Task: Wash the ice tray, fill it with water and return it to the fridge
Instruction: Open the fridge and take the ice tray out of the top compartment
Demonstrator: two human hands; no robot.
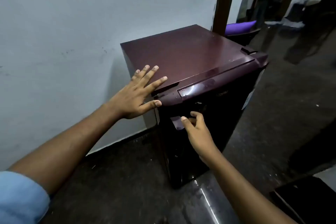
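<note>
Fridge (190,54) at frame centre, door shut; ice tray unseen, likely inside. Left hand (138,92) spread flat on the top's 8 o'clock corner, holding nothing. Right hand (195,129) half-curled at door handle (176,122), thumb touching. Fridge heavy, rigid; pull at handle, brace top.

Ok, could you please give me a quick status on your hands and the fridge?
Left hand flat on fridge top corner, fingers spread. Right hand closing on door handle. Door looks shut. Ice tray not in view.
</note>
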